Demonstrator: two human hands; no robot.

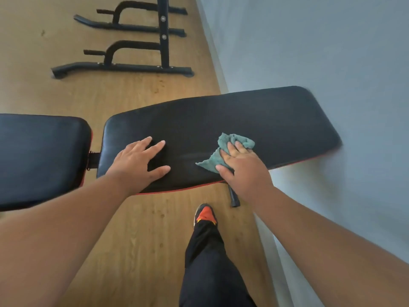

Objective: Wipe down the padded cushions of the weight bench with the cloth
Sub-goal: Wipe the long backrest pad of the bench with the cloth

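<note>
Right hand [241,165] flat on green cloth [230,151], fingers straight, pressing it to long back cushion [221,120] near front edge. Left hand [138,161] spread flat on same cushion, bracing, holds nothing. Cushion long axis runs left-right; most unwiped length probably lies right of cloth, toward far end by wall [309,52], though edge there blurred. Right hand nearer. Seat cushion [39,151] left, apart across gap.

The seat cushion [39,156] runs off the left edge — the long cushion's [221,125] far corner is blurred.
</note>
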